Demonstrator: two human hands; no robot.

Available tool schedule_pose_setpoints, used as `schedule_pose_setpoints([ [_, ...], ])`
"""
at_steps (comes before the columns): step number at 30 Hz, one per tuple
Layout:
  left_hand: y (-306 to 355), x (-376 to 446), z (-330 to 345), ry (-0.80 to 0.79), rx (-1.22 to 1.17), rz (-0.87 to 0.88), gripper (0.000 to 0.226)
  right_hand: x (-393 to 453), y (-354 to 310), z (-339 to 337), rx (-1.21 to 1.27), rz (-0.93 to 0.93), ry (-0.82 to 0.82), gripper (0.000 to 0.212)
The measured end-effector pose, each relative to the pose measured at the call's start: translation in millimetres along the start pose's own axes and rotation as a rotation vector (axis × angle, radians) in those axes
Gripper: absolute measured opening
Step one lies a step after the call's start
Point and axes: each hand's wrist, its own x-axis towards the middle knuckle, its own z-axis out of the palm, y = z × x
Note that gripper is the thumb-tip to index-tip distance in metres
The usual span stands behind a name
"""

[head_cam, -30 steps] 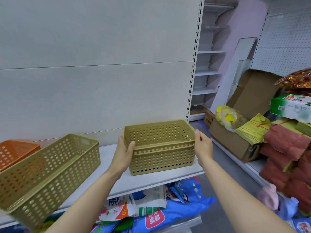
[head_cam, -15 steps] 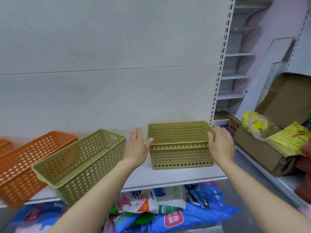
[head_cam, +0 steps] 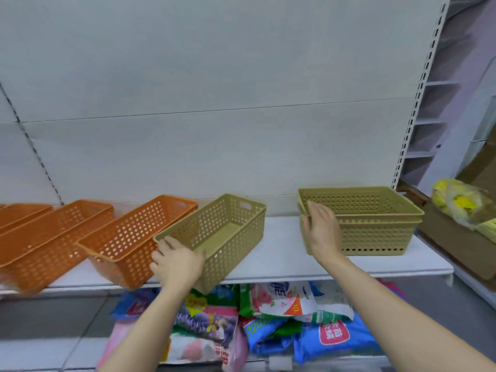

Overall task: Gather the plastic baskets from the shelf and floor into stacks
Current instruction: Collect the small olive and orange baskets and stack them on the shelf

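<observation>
Baskets are the concern: nearest, at about 7 o'clock, the left hand [head_cam: 177, 261] has its fingers curled over the near short rim of a lone olive basket [head_cam: 214, 237] on the shelf [head_cam: 281, 260], whose long axis runs away toward 1 o'clock. Farther off at 3 o'clock the right hand [head_cam: 320, 229] is spread wide, holding nothing, at the left end of the olive stack [head_cam: 375, 224]. Likely the lone basket must travel right toward that stack; orange baskets [head_cam: 139, 234] lie beyond at 9 o'clock
</observation>
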Motion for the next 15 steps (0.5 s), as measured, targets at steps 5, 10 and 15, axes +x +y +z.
schedule_pose_setpoints([
  [5,-20,5,-17,0.115,0.041,0.153,0.092,-16,-58,33,0.026,0.056,-0.097,0.039],
  [10,-103,82,-53,0.234,-0.134,-0.105,0.092,-19,-114,70,0.135,0.19,-0.207,0.041],
  [15,-206,214,46,-0.275,-0.636,-0.406,0.102,-11,-136,87,0.205,0.4,-0.263,0.065],
])
